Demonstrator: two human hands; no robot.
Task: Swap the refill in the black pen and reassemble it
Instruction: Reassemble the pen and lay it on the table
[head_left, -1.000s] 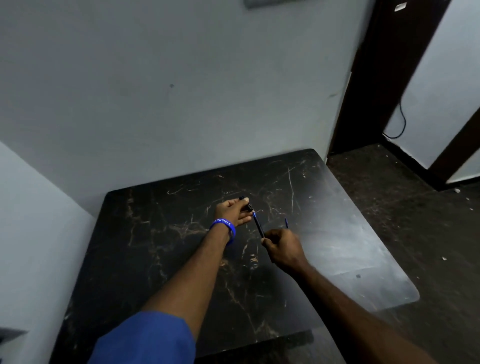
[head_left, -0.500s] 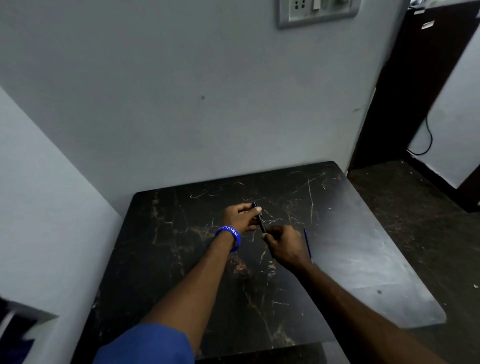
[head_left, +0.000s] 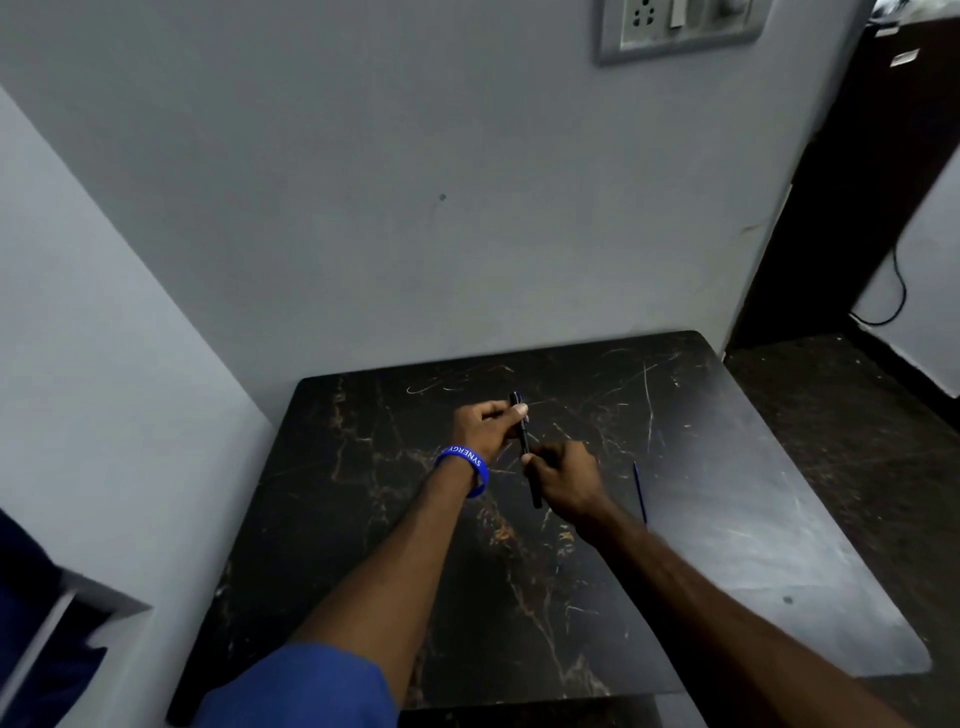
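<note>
The black pen runs nearly upright in the picture between both hands, above the dark marble table. My left hand, with a blue wristband, pinches the pen's far end between thumb and fingers. My right hand is closed around the pen's near part, and the pen's lower tip pokes out below that fist. A thin blue refill lies loose on the table just right of my right hand. Whether a refill sits inside the pen is hidden.
The table stands in a corner against grey walls. A socket panel hangs on the back wall. A dark door frame and a black cable are at the right, above dark floor.
The two hands have drawn closer along the pen, and the pen has turned more upright. The view has tilted up, bringing the wall socket in. The blue refill stays on the table.
</note>
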